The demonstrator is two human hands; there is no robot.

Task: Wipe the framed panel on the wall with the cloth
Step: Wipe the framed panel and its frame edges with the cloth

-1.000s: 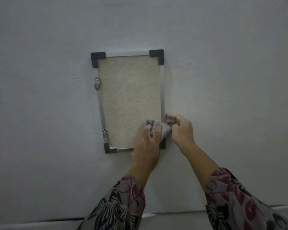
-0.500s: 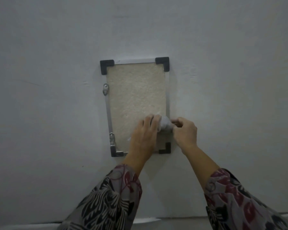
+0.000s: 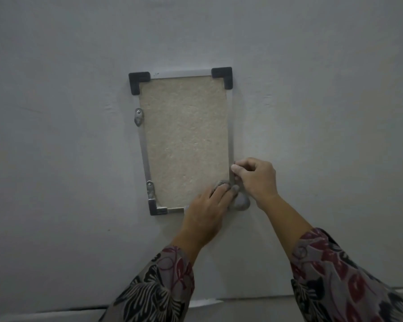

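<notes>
Panel (image 3: 186, 140) hangs on wall (image 3: 312, 89), just above and left of frame center; beige textured face, thin metal frame, black caps at its 11 and 1 o'clock corners. Two metal clips (image 3: 139, 117) on the left rail, at the panel's 9 and 7 o'clock.

Cloth (image 3: 241, 202) is a small grey wad at the panel's 5 o'clock corner, covering that corner and spilling onto the wall beside it.

Left hand (image 3: 205, 217) lies flat, fingers extended and together, fingertips pressing the cloth against the lower right of the face. It covers part of the bottom rail. Pressing rather than gripping.

Right hand (image 3: 256, 177) sits at 1 o'clock from the left, just outside the right rail. Fingers curled, thumb and forefinger pinched at the rail edge, apparently on a bit of cloth; the contact is too small to confirm.

Patterned sleeves (image 3: 335, 275) on both forearms, entering from 5 and 6 o'clock.
</notes>
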